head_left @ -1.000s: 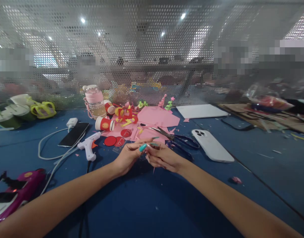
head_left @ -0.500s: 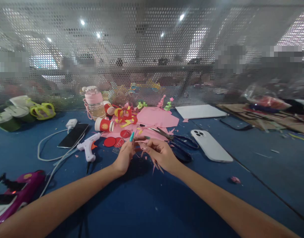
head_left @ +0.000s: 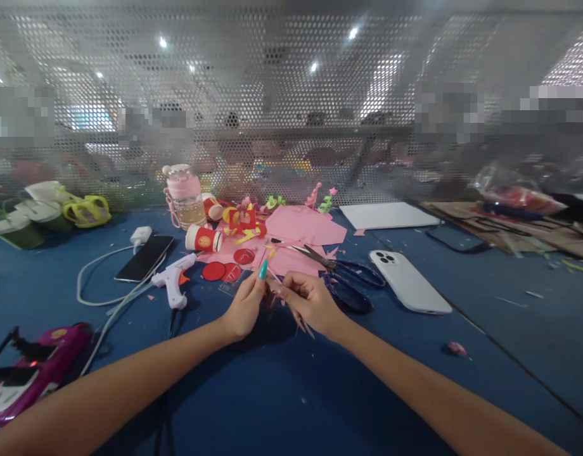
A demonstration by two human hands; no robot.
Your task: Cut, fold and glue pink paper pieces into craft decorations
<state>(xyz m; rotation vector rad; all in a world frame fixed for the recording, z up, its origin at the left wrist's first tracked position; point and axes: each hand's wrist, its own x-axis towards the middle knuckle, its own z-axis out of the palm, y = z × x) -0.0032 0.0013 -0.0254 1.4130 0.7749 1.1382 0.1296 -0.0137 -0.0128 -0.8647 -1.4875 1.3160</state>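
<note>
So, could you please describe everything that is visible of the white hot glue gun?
The white hot glue gun looks plastic, with an orange trigger. It lies on its side on the blue table, left of and apart from the left hand. Its nozzle points away and rightward. The black cord leaves the grip and passes under the left forearm.

Dim overall; ceiling lights (head_left: pixel 353 33) glare through the perforated screen (head_left: pixel 291 95) at the far edge of the worktop (head_left: pixel 291 399). Near edge sits in shadow. Past the screen it's hazy, probably out of focus; side edges stretched.
</note>
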